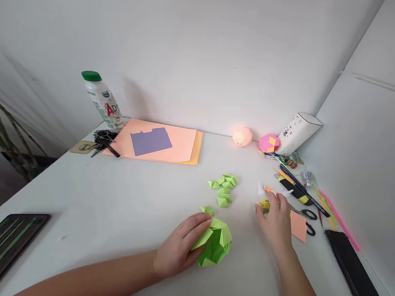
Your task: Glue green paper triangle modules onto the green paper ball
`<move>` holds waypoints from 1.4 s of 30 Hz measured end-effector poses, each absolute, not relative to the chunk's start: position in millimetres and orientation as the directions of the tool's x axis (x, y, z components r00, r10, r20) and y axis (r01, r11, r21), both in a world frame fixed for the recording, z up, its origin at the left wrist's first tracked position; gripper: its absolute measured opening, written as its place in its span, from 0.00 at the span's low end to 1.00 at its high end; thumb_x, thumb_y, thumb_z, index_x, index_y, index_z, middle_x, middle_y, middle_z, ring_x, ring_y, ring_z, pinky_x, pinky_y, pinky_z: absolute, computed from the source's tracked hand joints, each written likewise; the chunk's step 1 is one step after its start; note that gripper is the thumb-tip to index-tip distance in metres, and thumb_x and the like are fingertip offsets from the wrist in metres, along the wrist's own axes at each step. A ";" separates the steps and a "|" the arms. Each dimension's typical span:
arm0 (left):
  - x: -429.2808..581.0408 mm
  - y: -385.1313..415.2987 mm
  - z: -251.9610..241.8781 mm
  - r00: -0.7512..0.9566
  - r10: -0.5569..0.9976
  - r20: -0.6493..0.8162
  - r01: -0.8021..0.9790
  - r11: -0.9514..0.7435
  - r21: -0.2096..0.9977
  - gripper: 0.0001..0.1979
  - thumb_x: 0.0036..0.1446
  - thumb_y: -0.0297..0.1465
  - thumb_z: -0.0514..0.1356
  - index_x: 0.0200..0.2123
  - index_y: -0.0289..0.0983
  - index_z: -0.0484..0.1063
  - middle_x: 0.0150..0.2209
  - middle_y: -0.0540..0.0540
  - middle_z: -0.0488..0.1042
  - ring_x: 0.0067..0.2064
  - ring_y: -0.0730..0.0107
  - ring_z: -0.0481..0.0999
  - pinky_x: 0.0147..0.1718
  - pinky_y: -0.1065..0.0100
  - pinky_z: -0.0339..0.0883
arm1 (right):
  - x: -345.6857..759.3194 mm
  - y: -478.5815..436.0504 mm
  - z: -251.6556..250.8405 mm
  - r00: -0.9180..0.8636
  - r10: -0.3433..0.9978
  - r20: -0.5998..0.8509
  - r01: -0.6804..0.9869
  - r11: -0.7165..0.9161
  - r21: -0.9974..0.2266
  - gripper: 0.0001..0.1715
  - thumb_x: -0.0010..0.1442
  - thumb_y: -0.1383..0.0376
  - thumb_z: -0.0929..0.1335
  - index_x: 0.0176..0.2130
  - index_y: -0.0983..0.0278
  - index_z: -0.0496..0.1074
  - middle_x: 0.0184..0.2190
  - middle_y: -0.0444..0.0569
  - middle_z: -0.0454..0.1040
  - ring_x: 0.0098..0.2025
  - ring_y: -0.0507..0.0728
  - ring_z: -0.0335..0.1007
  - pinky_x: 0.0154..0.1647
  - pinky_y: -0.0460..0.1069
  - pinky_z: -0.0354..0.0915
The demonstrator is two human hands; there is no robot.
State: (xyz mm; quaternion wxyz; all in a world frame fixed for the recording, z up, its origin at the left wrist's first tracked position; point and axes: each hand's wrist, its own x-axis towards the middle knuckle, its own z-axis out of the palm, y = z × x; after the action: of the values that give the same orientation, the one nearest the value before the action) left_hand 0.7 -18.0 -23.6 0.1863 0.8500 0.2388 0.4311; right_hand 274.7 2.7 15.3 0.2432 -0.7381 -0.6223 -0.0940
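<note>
My left hand is closed on the side of a light green folded-paper ball. The ball is hollow, its open side facing me, and its facets are creased into points. Just beyond it lie several small green folded paper pieces in a loose cluster. To the right, my right hand has its thumb and fingers around a small glue bottle with a yellow label and a white nozzle. The fingers partly cover the bottle. An orange paper scrap lies beyond the fingertips.
Right of my right hand are orange paper squares, scissors, pens and a black phone. Against the wall stand two paper balls, one glowing orange, one pink. Paper sheets and a white bottle stand at back left.
</note>
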 end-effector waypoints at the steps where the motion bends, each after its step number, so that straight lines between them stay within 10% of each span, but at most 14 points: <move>1: 0.9 -17.9 -22.3 0.508 0.557 0.657 0.242 -0.824 0.512 0.28 0.60 0.23 0.53 0.62 0.34 0.50 0.53 0.31 0.67 0.57 0.57 0.66 0.51 0.54 0.69 | 277.2 6.8 11.3 0.251 0.896 0.365 0.952 -0.161 -0.258 0.26 0.53 0.64 0.66 0.51 0.71 0.67 0.48 0.68 0.67 0.50 0.73 0.63 0.41 0.62 0.66; 9: -0.7 -19.7 -20.9 0.510 0.491 0.706 0.219 -0.868 0.446 0.25 0.61 0.22 0.50 0.61 0.31 0.53 0.51 0.30 0.68 0.57 0.56 0.67 0.50 0.54 0.70 | 282.0 10.4 17.1 0.431 0.813 0.390 0.856 -0.233 -0.461 0.23 0.56 0.63 0.65 0.51 0.67 0.64 0.44 0.59 0.70 0.44 0.65 0.68 0.39 0.56 0.66; 13: 1.3 -21.4 -21.9 0.477 0.512 0.714 0.205 -0.855 0.476 0.22 0.59 0.27 0.55 0.56 0.30 0.56 0.50 0.29 0.68 0.55 0.55 0.68 0.48 0.55 0.71 | 265.7 -7.6 34.9 0.442 0.760 0.477 0.589 0.154 -0.793 0.27 0.49 0.61 0.73 0.47 0.62 0.65 0.43 0.52 0.69 0.42 0.59 0.68 0.40 0.53 0.66; 18: 1.0 -20.9 -21.2 0.485 0.488 0.726 0.170 -0.867 0.469 0.22 0.57 0.23 0.52 0.55 0.28 0.56 0.50 0.27 0.67 0.56 0.54 0.67 0.48 0.54 0.71 | 237.5 -38.1 52.6 0.142 0.906 0.399 0.184 0.372 -0.910 0.16 0.52 0.64 0.73 0.41 0.60 0.70 0.42 0.53 0.70 0.43 0.60 0.68 0.32 0.50 0.67; 42: -2.5 -20.3 -17.4 0.539 0.391 0.746 0.179 -0.919 0.352 0.24 0.62 0.26 0.47 0.60 0.25 0.53 0.47 0.27 0.72 0.54 0.53 0.70 0.45 0.54 0.73 | 204.1 -62.1 59.3 -0.077 0.872 0.483 0.226 0.487 -0.844 0.16 0.58 0.55 0.68 0.42 0.63 0.66 0.33 0.52 0.69 0.37 0.59 0.66 0.33 0.52 0.65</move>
State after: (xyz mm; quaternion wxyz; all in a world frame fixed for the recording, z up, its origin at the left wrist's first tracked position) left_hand -2.5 -20.3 -17.4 0.1175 0.8692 0.1641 0.4513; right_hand 204.1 -62.1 59.3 0.5420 -0.4095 -0.6706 0.2981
